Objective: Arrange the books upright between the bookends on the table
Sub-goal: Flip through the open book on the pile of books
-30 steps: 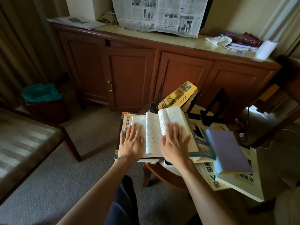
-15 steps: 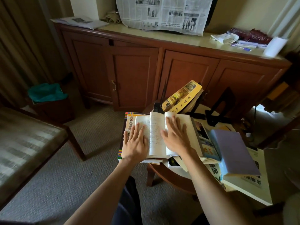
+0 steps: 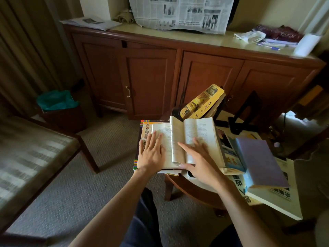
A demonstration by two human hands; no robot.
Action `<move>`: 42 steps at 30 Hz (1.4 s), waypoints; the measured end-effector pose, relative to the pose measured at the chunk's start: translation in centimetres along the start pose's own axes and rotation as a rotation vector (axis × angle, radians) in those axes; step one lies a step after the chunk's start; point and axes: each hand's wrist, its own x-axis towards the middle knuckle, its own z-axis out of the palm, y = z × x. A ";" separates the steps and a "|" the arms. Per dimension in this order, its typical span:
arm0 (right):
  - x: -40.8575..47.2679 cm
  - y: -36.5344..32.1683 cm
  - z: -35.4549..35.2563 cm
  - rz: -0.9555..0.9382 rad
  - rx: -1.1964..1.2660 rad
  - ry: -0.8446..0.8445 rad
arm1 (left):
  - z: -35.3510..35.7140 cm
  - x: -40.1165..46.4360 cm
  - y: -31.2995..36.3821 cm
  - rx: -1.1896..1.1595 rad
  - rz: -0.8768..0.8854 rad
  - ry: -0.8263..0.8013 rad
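Books are what we are sorting: our left hand (image 3: 151, 154) lies flat, fingers straight, on the left page of the open book (image 3: 185, 141) atop the pile on the table (image 3: 187, 186), while our right hand (image 3: 201, 163), fingers spread, touches its right page. Closing it seems next, then standing it by the yellow book (image 3: 201, 102) between the bookends (image 3: 243, 113).

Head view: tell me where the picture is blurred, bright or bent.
Head view: the striped seat at left smears with motion blur; the open book under both hands stays fairly sharp; light is dim, brightest on the newspaper; wide-angle bending curves the cabinet top edge.
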 end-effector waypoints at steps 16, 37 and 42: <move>-1.3 1.3 1.2 0.175 0.281 0.868 | 0.0 0.1 0.1 0.004 -0.015 -0.012; 11.3 0.7 -0.8 0.408 -0.456 0.113 | 0.4 0.4 -0.1 0.083 0.026 -0.022; 12.6 1.8 -2.1 0.479 -0.439 0.062 | 0.5 0.3 0.2 0.066 0.006 -0.011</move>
